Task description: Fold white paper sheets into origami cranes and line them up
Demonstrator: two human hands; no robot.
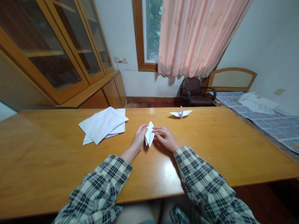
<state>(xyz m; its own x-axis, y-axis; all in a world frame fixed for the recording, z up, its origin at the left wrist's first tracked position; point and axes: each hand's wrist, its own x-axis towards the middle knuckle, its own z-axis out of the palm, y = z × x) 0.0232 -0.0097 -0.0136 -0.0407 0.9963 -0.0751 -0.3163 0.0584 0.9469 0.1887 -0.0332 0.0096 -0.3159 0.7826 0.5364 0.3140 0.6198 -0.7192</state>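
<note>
A white folded paper diamond [149, 135] is held just above the middle of the wooden table, its lower end split into two points. My left hand [140, 137] grips its left edge, thumb and fingers closed on it. On the other side, my right hand [165, 138] touches the right edge with its fingertips, the fingers bent and close together. Farther back on the right stands a finished paper crane [180, 114] with its wings spread. A loose stack of white paper sheets [102, 125] lies left of my hands.
The wooden table [210, 149] spans the view, its near edge at my lap. Behind it are a brown armchair [196, 90] and a pink curtain [193, 34]. A glass-door cabinet [93, 77] stands at left, a bed [254, 115] at right.
</note>
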